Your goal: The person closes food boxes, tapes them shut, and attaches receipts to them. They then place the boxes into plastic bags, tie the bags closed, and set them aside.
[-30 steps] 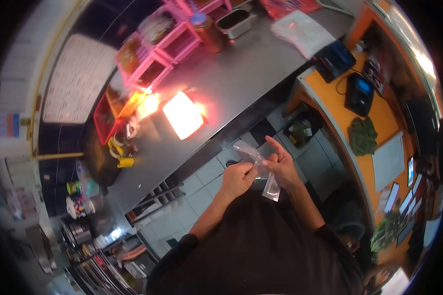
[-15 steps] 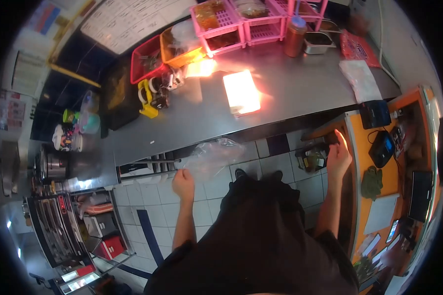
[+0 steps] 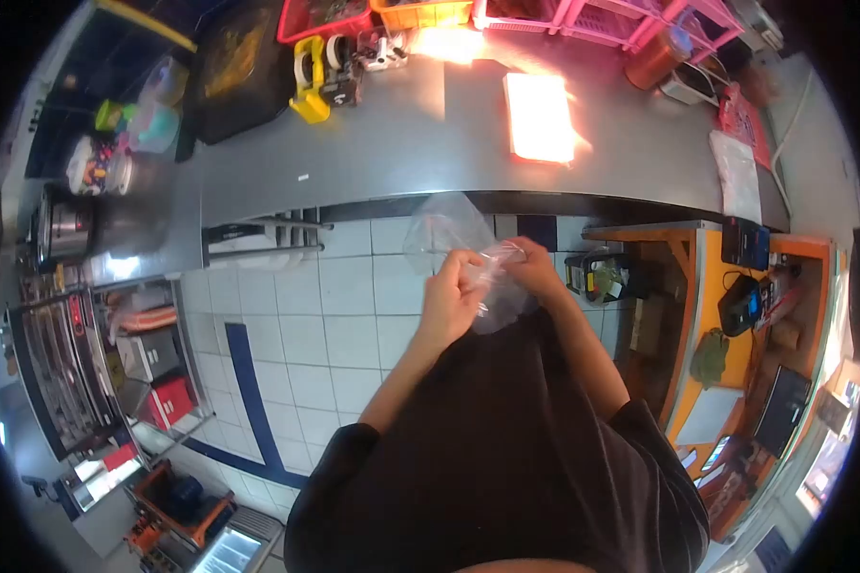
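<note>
A clear plastic bag [image 3: 441, 224] is bunched between my two hands in front of my body. My left hand [image 3: 451, 294] pinches it from the left, fingers curled. On the other side my right hand [image 3: 533, 267] grips the same bag, its fingers close to those of my left. Part of the film spreads out toward the counter, and another fold hangs down against my dark shirt. The bag's opening cannot be made out.
A steel counter [image 3: 392, 158] runs ahead, with a brightly lit white stack [image 3: 540, 119], a yellow tape dispenser [image 3: 311, 81] and pink baskets [image 3: 607, 24] on it. To the right stands an orange desk [image 3: 688, 315] with devices. A metal rack [image 3: 148, 353] is at left.
My right hand has come in from the right and now grips the bag alongside my left hand. The left hand has moved right and up. The view has shifted.
</note>
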